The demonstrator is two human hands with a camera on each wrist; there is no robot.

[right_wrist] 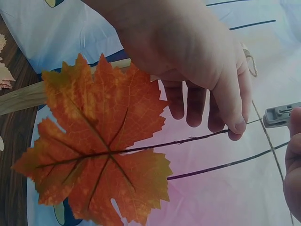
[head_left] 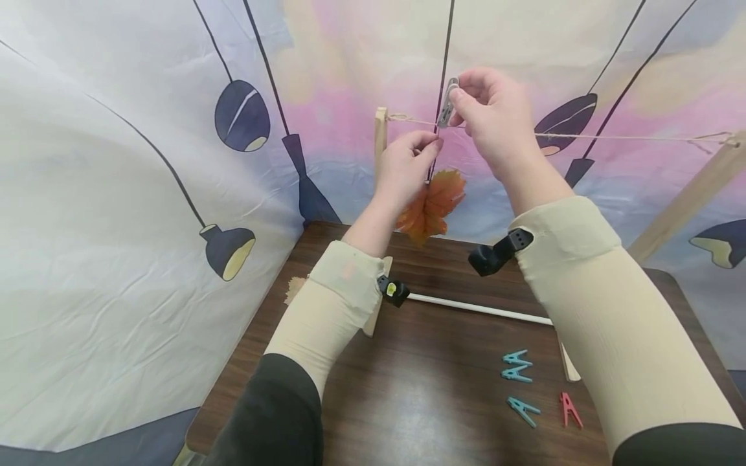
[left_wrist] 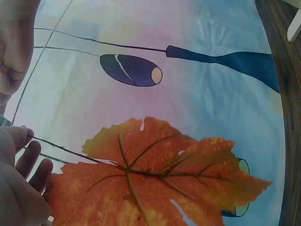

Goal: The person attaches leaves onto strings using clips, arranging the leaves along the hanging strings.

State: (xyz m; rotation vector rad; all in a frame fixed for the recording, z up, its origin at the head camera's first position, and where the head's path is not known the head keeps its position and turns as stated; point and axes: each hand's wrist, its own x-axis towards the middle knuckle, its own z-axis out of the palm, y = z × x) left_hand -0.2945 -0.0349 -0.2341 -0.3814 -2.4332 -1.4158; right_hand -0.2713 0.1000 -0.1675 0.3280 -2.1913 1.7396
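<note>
An orange maple leaf [head_left: 434, 206] hangs below my left hand [head_left: 403, 165], which pinches its dark stem [right_wrist: 188, 140] between thumb and forefinger. Just above, my right hand [head_left: 498, 123] holds a grey clothespin [head_left: 447, 103] by its upper end, pointing downward. The clothespin's lower end is at the twine line [head_left: 629, 137], right by the stem's tip [right_wrist: 256, 121]. Whether it grips both line and stem I cannot tell. In the left wrist view the clothespin is mostly out of frame.
Wooden posts [head_left: 381, 139] hold the twine at both ends, joined low down by a white rod [head_left: 478, 307]. Several blue clothespins [head_left: 523, 411] and a red one [head_left: 570, 410] lie on the brown table [head_left: 408, 388]. A pale leaf [head_left: 294, 288] lies left, behind my sleeve.
</note>
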